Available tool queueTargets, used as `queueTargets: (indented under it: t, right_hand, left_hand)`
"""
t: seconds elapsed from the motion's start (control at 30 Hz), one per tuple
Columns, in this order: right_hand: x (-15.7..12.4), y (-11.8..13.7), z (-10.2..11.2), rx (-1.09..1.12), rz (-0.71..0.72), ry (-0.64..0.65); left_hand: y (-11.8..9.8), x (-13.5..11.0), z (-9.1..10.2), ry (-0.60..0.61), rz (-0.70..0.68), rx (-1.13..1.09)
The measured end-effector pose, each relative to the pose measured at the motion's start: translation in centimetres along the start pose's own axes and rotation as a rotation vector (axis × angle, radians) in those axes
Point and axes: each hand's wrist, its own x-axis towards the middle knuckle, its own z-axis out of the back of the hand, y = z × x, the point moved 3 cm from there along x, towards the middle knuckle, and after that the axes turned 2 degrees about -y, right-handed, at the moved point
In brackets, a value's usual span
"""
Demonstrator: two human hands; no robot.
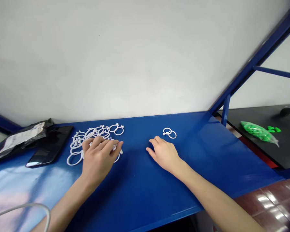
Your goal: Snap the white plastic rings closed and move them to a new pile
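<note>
The left hand [99, 158] lies palm down on the blue desk [140, 190], fingers loosely spread over the near edge of a pile of white rings [96, 132]. It hides the rings beneath it. The fingertips are blurred, so I cannot tell whether they pinch a ring or only rest on the heap. The pile spreads from the hand towards eleven o'clock, its rings so overlapped that single ones are hard to pick out.

The right hand [164, 154] rests palm down near the middle of the desk, fingers slack and slightly curled, holding nothing that shows. Its fingertips stop just short of a pair of white rings [169, 132] lying at one o'clock from it, apart from the pile. The two touch or overlap.

At nine o'clock from the pile lies a dark phone [50, 146], screen glossy, and beyond it a black bag [21, 138] with a label too small to read, cut off by the left edge. A white cable [26, 206] loops in at seven o'clock, both ends out of view. At three o'clock, on a separate dark surface, sits a clear bag of green pieces [256, 130]. What they are cannot be made out.
</note>
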Motion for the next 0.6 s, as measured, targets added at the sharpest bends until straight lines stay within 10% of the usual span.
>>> queueTargets:
  t: [0.27, 0.6]
  right_hand:
    - [-0.1, 0.5, -0.5, 0.119, 0.126, -0.008]
    - [-0.9, 4.3, -2.2, 0.297, 0.284, -0.088]
  left_hand:
    - [2.5, 1.1, -0.6, 0.218, 0.395, -0.228]
    - [-1.0, -0.2, -1.6, 0.411, 0.463, -0.701]
